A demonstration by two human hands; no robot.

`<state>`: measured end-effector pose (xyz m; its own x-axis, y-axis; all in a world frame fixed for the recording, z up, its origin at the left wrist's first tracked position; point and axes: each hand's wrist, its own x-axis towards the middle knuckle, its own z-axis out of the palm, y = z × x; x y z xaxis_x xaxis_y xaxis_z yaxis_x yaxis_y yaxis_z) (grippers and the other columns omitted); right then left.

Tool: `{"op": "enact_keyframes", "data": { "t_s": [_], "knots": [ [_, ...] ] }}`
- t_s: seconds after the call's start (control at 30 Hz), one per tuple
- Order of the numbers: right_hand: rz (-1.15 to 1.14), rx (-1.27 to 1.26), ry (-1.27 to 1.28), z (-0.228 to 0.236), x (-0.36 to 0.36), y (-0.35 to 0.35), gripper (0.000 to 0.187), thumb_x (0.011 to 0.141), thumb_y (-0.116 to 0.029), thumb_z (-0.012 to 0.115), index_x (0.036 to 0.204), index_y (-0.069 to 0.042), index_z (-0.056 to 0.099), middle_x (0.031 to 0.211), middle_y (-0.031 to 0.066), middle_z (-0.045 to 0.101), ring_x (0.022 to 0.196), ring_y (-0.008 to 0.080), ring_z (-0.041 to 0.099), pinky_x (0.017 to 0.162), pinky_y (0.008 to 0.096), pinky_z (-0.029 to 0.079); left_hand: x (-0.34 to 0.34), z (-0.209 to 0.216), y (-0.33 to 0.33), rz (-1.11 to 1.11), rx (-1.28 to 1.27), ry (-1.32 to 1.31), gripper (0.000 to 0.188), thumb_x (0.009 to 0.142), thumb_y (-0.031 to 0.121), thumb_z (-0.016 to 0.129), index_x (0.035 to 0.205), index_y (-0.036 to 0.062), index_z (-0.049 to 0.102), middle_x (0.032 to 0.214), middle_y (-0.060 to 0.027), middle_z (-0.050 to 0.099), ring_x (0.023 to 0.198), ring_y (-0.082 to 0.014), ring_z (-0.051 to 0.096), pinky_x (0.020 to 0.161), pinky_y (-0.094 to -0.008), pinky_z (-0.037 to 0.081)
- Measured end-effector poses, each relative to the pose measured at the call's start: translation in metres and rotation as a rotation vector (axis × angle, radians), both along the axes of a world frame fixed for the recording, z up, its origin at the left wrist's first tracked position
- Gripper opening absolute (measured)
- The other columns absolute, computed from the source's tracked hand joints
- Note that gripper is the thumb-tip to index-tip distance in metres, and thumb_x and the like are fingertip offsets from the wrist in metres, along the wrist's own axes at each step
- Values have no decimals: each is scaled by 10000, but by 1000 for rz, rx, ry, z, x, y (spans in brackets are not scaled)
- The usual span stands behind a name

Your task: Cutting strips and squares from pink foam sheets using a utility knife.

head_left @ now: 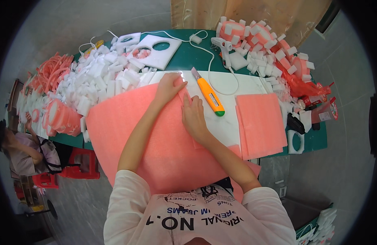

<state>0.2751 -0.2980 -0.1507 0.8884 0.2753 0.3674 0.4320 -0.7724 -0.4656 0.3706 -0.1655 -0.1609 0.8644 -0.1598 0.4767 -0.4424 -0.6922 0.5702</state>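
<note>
Currently our left hand (pixel 169 87) and right hand (pixel 193 117) touch the pink foam sheet (pixel 168 143); we can't tell if either clamps it. Orange cutter (pixel 209 94) lies nearby.

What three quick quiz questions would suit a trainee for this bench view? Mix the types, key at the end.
1. The butt end of the orange utility knife is: A) red, B) green, C) blue?
2. True or false: the right hand grips the knife.
3. Where is the white glue gun relative to the knife, from the person's viewpoint?

Key: 1. B. 2. False: the knife lies beside that hand, on the white marbled surface. 3. Farther away and to the right.
</note>
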Motion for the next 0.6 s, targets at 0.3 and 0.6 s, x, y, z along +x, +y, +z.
{"op": "enact_keyframes", "data": {
  "t_s": [0.3, 0.6],
  "knots": [
    [79, 53, 105, 5, -26, -20, 388, 811, -62, 478, 1156, 97, 398, 1057, 236, 429, 942, 351, 437, 826, 394, 377, 2, -3, 1, -44, 87, -79, 395, 742, 271, 621, 1015, -10, 567, 976, -142, 566, 938, -296, 480, 828, -362, 391],
    [52, 170, 21, 3, -105, -56, 352, 765, -38, 565, 1103, 37, 502, 1133, 225, 468, 978, 364, 485, 827, 377, 424, 6, -9, 2, -44, 98, -112, 393, 742, 286, 617, 985, -20, 570, 952, -158, 554, 931, -305, 473, 819, -367, 393]
  ]
}}
